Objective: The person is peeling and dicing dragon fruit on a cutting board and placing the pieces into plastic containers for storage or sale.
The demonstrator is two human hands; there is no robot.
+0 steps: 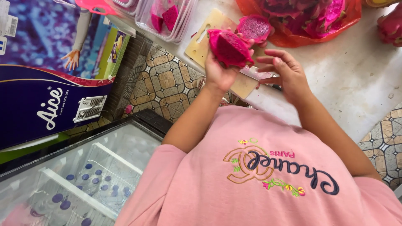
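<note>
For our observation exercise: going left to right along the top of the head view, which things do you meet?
Clear plastic tray of fruit pieces → wooden cutting board → halved dragon fruit on the board → orange bag of dragon fruit.

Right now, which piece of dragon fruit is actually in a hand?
The magenta dragon fruit piece gripped by the left hand. The cut half lies on the cutting board; smaller pieces sit in a clear tray.
</note>
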